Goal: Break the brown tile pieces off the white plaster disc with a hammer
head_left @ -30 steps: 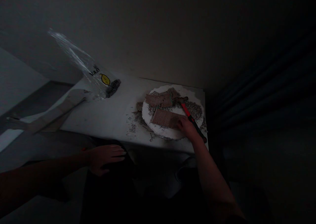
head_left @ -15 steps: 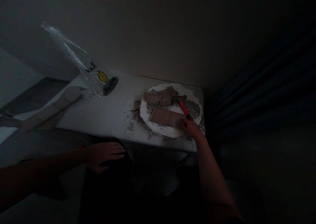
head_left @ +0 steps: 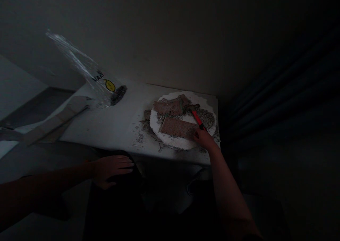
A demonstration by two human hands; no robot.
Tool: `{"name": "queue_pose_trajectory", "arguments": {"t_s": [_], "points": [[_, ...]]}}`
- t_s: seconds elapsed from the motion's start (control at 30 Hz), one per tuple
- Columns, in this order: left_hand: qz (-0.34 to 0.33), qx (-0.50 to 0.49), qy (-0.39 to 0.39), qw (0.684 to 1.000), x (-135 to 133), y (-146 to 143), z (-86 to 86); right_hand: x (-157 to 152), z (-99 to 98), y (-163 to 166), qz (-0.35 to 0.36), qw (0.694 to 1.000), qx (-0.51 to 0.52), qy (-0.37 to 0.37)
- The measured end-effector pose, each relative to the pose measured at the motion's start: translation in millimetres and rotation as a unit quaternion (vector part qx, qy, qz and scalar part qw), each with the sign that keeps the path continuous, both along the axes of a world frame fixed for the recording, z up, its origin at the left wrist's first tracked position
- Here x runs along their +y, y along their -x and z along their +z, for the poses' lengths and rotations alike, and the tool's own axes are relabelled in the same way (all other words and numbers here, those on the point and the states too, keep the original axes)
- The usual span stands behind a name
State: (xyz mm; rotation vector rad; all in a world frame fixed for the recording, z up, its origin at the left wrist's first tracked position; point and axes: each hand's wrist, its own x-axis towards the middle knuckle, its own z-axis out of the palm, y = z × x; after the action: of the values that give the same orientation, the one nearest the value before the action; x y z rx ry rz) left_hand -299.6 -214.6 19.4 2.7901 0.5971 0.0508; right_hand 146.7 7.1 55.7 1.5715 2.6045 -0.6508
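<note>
My right hand [head_left: 203, 138] is closed round the red-and-black handle of a small hammer [head_left: 197, 117], whose head rests among rubble on a round white foam disc [head_left: 170, 140]. Perforated brown board pieces [head_left: 177, 128] lie on the disc, one flat piece just left of my right hand, more broken ones behind it. My left hand [head_left: 111, 167] lies flat with fingers stretched out on my dark-clad thigh, below the table's front edge, holding nothing.
The disc sits at the right end of a white table [head_left: 111, 124] against a wall. Grey crumbs [head_left: 140, 136] are scattered left of the disc. A clear plastic bag [head_left: 90, 74] with dark debris stands at the back left. A pale strip [head_left: 50, 122] lies along the left edge.
My right hand slid up the hammer handle and closed on it near the disc's edge. The left hand has stayed on my thigh.
</note>
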Motion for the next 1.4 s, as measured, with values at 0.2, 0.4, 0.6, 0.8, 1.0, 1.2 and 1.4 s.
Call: {"name": "queue_pose_trajectory", "arguments": {"t_s": [0.2, 0.4, 0.6, 0.8, 1.0, 1.2, 1.4], "points": [[-0.002, 0.009, 0.003, 1.000, 0, 0, 0.4, 4, -2.3, 1, 0.008, 1.000, 0.006, 0.009], [0.011, 0.000, 0.003, 1.000, -1, 0, 0.1, 9, -4.8, -1, 0.012, 0.999, 0.005, 0.033], [0.003, -0.008, -0.008, 1.000, -1, -2, 1.7, 9, -5.2, -2, 0.018, 0.999, 0.001, 0.033], [0.005, -0.015, -0.004, 1.000, 1, -2, 1.8, 9, -5.7, 0, 0.019, 0.999, -0.003, 0.038], [0.007, -0.011, -0.006, 1.000, 1, -4, 2.9, 10, -6.8, -2, 0.007, 0.999, 0.023, 0.046], [0.009, -0.027, 0.002, 1.000, 0, -1, -1.0, 12, -8.4, -5, 0.000, 0.996, 0.059, 0.059], [-0.001, 0.002, 0.009, 1.000, 2, 0, -2.2, 12, -9.4, -5, -0.010, 0.996, 0.065, 0.068]]}}
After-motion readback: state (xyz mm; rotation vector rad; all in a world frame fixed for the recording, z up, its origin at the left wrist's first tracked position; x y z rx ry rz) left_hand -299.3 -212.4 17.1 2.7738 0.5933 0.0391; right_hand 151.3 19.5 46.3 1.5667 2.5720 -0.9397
